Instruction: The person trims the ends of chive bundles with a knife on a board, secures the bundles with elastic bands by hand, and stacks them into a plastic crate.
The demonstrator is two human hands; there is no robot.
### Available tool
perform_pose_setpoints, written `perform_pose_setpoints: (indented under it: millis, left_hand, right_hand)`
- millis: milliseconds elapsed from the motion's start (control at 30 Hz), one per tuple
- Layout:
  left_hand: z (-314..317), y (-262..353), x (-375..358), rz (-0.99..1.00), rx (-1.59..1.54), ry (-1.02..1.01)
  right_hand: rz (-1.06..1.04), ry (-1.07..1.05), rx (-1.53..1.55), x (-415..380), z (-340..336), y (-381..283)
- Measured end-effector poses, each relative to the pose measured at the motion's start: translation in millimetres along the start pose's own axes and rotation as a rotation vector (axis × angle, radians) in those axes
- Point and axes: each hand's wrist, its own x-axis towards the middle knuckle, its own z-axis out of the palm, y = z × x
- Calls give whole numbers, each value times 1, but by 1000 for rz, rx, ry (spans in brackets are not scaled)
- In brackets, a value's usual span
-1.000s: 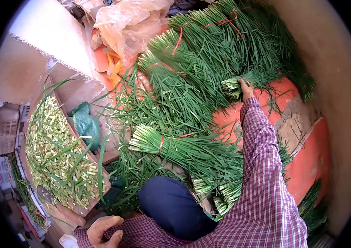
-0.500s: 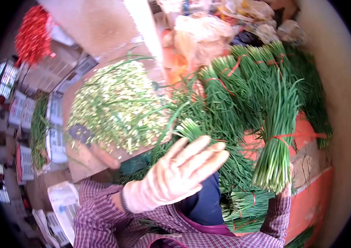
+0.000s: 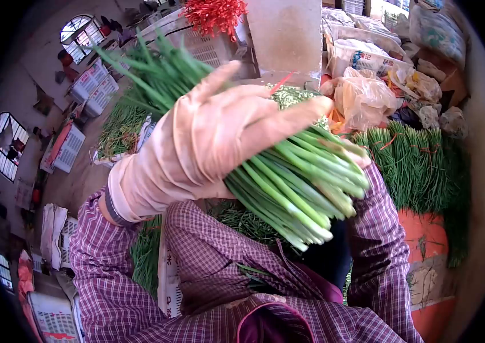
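Observation:
A bunch of garlic chives (image 3: 305, 186) is raised close in front of me, its pale cut ends pointing down and to the right and its leaves up and to the left. My left hand (image 3: 196, 137), in a cream glove, lies across the middle of the bunch, fingers stretched out and spread, slightly blurred. My right hand (image 3: 359, 155) grips the bunch from the far side near the cut ends; most of it is hidden behind the stalks. A red tie (image 3: 281, 82) sticks up just above the gloved fingers.
Tied chive bunches (image 3: 408, 166) stand in a row at right beside an orange surface (image 3: 425, 228). Behind them lie crumpled plastic bags (image 3: 362, 97). Red ties (image 3: 215, 16) hang at the top. White crates (image 3: 91, 86) stand at left, and loose chives (image 3: 119, 128) lie near them.
The chive bunch has come up from the right to the middle, close to the camera, and is now tilted. My left hand has risen onto it. The view has turned.

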Motion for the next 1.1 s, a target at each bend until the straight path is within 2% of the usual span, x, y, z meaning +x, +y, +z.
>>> perform_pose_setpoints:
  millis: [67, 100, 133, 167, 200, 267, 300, 400, 433, 500, 533, 567, 600, 667, 733, 767, 800, 867, 933, 967, 1000, 1100]
  left_hand:
    - [-4, -24, -43, -228, -92, -91]
    - [3, -40, -65, -323, -176, -63]
    - [13, -53, -88, -484, -188, -118]
    - [32, -69, -113, -571, -362, -51]
    - [48, -78, -132, -703, -470, -73]
    - [82, -85, -161, -844, -482, -168]
    - [101, -85, -167, -864, -448, -233]
    - [152, -73, -175, -910, -399, -400]
    - [157, -72, -174, -922, -398, -423]
    - [160, -75, -167, -928, -397, -445]
    - [153, -76, -158, -952, -339, -566]
    - [149, -76, -153, -974, -277, -687]
    - [154, -71, -152, -975, -276, -691]
    - [169, -56, -147, -810, -107, -369]
    - [179, -51, -133, -856, -156, -424]
    - [191, -50, -135, -892, -129, -396]
    - [197, -52, -133, -927, -100, -366]
    - [195, -60, -121, -955, -127, -448]
    - [203, -66, -123, -957, -58, -504]
    - [206, -65, -126, -922, 10, -417]
    - [203, -66, -123, -924, 12, -417]
    - [197, -69, -118, -1005, -155, -507]
  right_hand:
    - [1, -23, -302, 54, 11, 28]
    - [14, 21, -532, 72, 19, 49]
    - [43, 170, -905, 90, 35, 82]
    - [62, 164, -1060, 92, 45, 110]
    - [80, 162, -1216, 85, 55, 132]
    - [218, 124, -1254, 81, 71, 148]
    - [117, 209, -1329, 79, 75, 168]
    - [174, 223, -1232, 84, 76, 175]
    - [79, 228, -1278, 80, 73, 173]
    - [54, 207, -1225, 75, 61, 170]
    - [22, 177, -1165, 73, 59, 161]
    - [109, 161, -1099, 70, 56, 150]
    - [77, 151, -1008, 67, 44, 165]
    - [102, 258, -660, 53, 59, 137]
    - [353, 337, -374, 37, 85, 95]
    - [229, 355, -500, 28, 88, 101]
    - [167, 394, -502, 19, 99, 96]
    - [79, 367, -536, 2, 109, 99]
    - [60, 385, -589, -8, 116, 110]
    - [67, 408, -619, -10, 119, 112]
    - [74, 429, -648, -11, 122, 113]
    - [75, 459, -716, -13, 130, 120]
